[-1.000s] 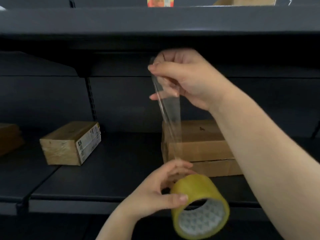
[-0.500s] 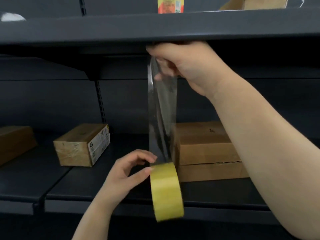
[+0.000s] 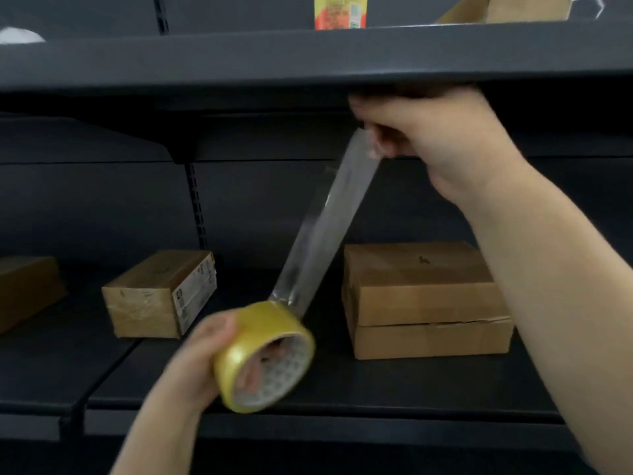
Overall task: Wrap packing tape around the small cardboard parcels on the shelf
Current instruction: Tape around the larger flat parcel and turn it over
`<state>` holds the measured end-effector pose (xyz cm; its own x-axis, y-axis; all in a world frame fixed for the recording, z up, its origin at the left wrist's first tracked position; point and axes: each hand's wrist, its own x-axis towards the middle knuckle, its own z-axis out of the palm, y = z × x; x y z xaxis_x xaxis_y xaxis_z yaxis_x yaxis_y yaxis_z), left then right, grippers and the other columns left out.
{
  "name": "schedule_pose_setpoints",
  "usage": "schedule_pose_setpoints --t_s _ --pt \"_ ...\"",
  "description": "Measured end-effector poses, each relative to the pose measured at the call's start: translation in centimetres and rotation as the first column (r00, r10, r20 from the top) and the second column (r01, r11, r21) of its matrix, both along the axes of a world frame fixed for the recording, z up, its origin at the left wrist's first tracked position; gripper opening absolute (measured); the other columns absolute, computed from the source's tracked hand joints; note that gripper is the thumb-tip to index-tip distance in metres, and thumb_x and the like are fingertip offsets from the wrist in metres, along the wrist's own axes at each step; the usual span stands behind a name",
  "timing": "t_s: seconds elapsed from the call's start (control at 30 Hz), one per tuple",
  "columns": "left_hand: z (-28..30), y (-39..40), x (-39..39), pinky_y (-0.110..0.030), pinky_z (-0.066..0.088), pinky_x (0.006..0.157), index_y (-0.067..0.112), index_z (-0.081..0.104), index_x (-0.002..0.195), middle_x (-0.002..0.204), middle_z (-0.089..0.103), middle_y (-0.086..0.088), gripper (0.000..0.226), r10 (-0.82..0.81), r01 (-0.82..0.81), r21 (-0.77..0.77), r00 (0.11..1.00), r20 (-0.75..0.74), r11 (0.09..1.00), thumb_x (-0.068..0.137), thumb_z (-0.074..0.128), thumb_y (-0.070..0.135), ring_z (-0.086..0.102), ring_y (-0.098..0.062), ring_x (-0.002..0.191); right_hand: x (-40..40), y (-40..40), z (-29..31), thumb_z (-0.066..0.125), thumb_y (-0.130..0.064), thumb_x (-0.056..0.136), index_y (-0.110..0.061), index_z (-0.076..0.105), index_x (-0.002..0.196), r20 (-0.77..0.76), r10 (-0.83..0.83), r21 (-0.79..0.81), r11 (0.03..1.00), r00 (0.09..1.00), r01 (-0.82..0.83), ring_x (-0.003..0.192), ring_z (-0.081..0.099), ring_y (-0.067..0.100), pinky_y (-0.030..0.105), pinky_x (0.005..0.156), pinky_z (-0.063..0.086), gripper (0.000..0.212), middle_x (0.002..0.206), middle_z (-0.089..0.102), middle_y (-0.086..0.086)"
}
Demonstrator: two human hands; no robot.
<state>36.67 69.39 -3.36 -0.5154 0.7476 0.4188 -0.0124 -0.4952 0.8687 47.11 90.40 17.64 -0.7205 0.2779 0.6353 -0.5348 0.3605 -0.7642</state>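
My left hand (image 3: 197, 361) grips a yellowish roll of packing tape (image 3: 265, 358) in front of the dark shelf (image 3: 376, 389), fingers through its core. A clear strip of tape (image 3: 325, 228) stretches up and right from the roll to my right hand (image 3: 435, 142), which pinches its free end just under the upper shelf board (image 3: 308, 60). Behind the strip, to the right, two flat cardboard parcels (image 3: 421, 299) are stacked. A smaller taped parcel with a label (image 3: 161, 293) sits to the left.
Another brown box (image 3: 24, 289) lies at the far left of the shelf. On the upper shelf stand a yellow-red carton (image 3: 339, 12) and an open cardboard box (image 3: 507, 8). A slotted upright (image 3: 195, 200) runs down the back wall.
My left hand has turned the roll so its core faces me and moved it down-left. My right hand rose and shifted right, so the strip now slants.
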Motion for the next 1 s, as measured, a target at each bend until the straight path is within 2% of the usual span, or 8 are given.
schedule_pose_setpoints --t_s 0.13,0.27,0.37,0.5,0.6,0.73,0.9,1.0 --pt "2.2 -1.0 -2.7 -0.046 0.042 0.097 -0.018 0.057 0.097 0.041 0.026 -0.018 0.039 -0.277 0.275 0.122 0.961 -0.001 0.954 0.099 0.033 0.012 0.029 -0.028 0.036 1.5 4.8 -2.9 0.068 -0.018 0.082 -0.01 0.063 0.073 0.242 -0.122 0.02 0.992 0.962 0.121 0.041 0.045 0.007 0.019 0.049 0.049 0.013 0.048 0.061 -0.003" --pt "5.4 -0.8 -5.2 -0.042 0.049 0.075 -0.017 0.053 0.099 0.05 0.049 -0.024 0.024 -0.427 0.424 0.076 0.904 0.028 0.903 0.093 0.042 0.003 0.044 -0.03 0.046 1.8 9.3 -5.8 0.069 -0.02 0.079 -0.008 0.065 0.084 0.443 -0.188 -0.099 0.962 0.877 0.256 0.053 0.052 0.011 0.019 0.05 0.052 0.014 0.064 0.066 0.002" --pt "8.6 0.8 -5.2 -0.025 0.049 0.043 0.0 0.068 0.07 0.043 0.056 -0.016 0.038 -0.022 0.016 -0.285 1.0 -0.02 0.958 0.057 0.085 0.031 0.052 -0.022 0.033 1.5 11.6 -7.8 0.068 -0.017 0.079 -0.008 0.066 0.086 0.529 -0.226 -0.127 0.932 0.818 0.34 0.058 0.058 0.011 0.024 0.059 0.052 0.012 0.072 0.068 0.006" --pt "13.0 3.2 -4.6 -0.021 0.038 0.035 0.017 0.066 0.052 0.035 0.047 0.003 0.063 0.309 -0.448 -0.534 0.891 -0.332 0.717 0.007 0.086 0.056 0.045 -0.011 0.034 1.7 14.5 -9.0 0.066 -0.015 0.082 -0.007 0.064 0.088 0.547 -0.281 -0.173 0.884 0.788 0.435 0.061 0.058 0.011 0.026 0.061 0.05 0.01 0.075 0.065 0.006" --pt "13.8 4.3 -4.6 -0.022 0.037 0.038 0.012 0.066 0.065 0.036 0.047 0.005 0.075 0.319 -0.543 -0.607 0.837 -0.445 0.58 0.011 0.084 0.061 0.045 -0.01 0.04 1.8 16.2 -9.2 0.067 -0.016 0.081 -0.004 0.064 0.087 0.567 -0.308 -0.137 0.879 0.764 0.456 0.057 0.057 0.011 0.026 0.059 0.052 0.013 0.072 0.064 0.006" --pt "13.4 5.9 -4.6 -0.023 0.036 0.043 0.011 0.064 0.064 0.036 0.044 0.005 0.029 0.332 -0.577 -0.643 0.817 -0.472 0.505 0.064 0.075 0.037 0.042 -0.012 0.045 1.4 17.1 -9.2 0.068 -0.014 0.082 -0.003 0.064 0.085 0.607 -0.359 -0.021 0.885 0.709 0.466 0.055 0.054 0.013 0.027 0.057 0.051 0.012 0.069 0.064 0.008" --pt "13.5 6.5 -5.5 -0.019 0.031 0.032 0.016 0.065 0.054 0.038 0.04 0.005 0.05 0.286 -0.556 -0.669 0.83 -0.479 0.493 0.029 0.086 0.053 0.036 -0.009 0.035 1.2 17.7 -9.1 0.067 -0.01 0.083 -0.004 0.062 0.079 0.674 -0.384 0.111 0.897 0.631 0.428 0.049 0.049 0.014 0.029 0.056 0.05 0.009 0.06 0.057 0.007" --pt "13.3 6.7 -5.8 -0.017 0.03 0.033 0.018 0.066 0.045 0.04 0.038 0.003 0.032 0.245 -0.515 -0.7 0.856 -0.456 0.495 0.041 0.086 0.044 0.035 -0.01 0.037 1.1 17.8 -9.2 0.067 -0.008 0.083 -0.003 0.061 0.078 0.673 -0.409 0.148 0.891 0.617 0.429 0.049 0.048 0.014 0.028 0.053 0.048 0.009 0.058 0.055 0.007"
